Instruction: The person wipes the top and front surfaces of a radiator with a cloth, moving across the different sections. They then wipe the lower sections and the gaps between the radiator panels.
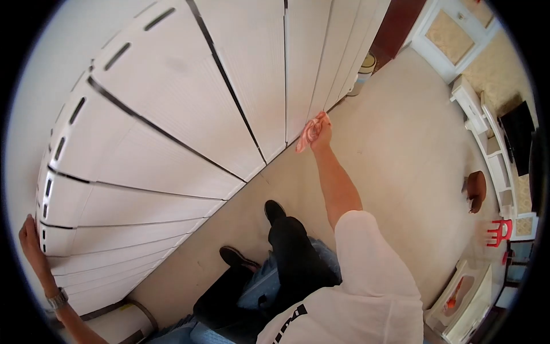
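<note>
A tall white radiator point(166, 74), ribbed with dark gaps and with slots along its top edge, fills the upper left. My right hand point(324, 133) is closed round a crumpled pink cloth point(311, 131), pressed against the radiator's lower edge, right of the middle. Over at the far left, my left hand point(33, 243) touches the radiator's slotted edge, with its fingers curled at the rim and partly hidden. A metal watch point(57, 298) sits on the left wrist.
Below me are my black-trousered legs point(298, 252) and blue denim fabric point(260, 286). A tin point(362, 77) stands beyond the radiator; a white cylinder point(123, 321) lies lower left. At right are a brown stool point(475, 192), red chair point(499, 232), white cabinet point(497, 166) and television point(517, 137).
</note>
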Demonstrator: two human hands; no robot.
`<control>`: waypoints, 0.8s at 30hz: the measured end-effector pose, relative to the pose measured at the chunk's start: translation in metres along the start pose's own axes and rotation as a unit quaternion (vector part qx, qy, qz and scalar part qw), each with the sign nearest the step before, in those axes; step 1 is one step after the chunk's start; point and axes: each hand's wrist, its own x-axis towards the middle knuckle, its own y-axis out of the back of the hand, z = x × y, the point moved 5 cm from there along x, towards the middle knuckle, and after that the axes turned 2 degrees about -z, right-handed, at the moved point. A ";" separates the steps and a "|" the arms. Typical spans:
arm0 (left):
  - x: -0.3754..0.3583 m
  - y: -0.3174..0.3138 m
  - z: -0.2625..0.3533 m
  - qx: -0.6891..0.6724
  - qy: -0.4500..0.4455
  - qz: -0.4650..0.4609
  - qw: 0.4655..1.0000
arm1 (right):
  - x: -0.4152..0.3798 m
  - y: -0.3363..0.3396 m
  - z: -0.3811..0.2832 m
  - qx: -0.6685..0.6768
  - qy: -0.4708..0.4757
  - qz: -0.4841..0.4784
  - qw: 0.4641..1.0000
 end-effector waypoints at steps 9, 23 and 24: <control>-0.010 -0.021 0.040 -0.005 0.066 -0.016 0.998 | 0.035 -0.091 -0.093 -0.091 0.053 0.039 0.994; -0.017 -0.024 0.095 0.060 0.062 0.018 0.996 | -0.005 -0.400 -0.284 -0.540 0.409 0.119 0.726; -0.018 -0.024 0.102 0.067 0.084 -0.015 0.994 | -0.010 -0.417 -0.295 -0.548 0.430 0.113 0.709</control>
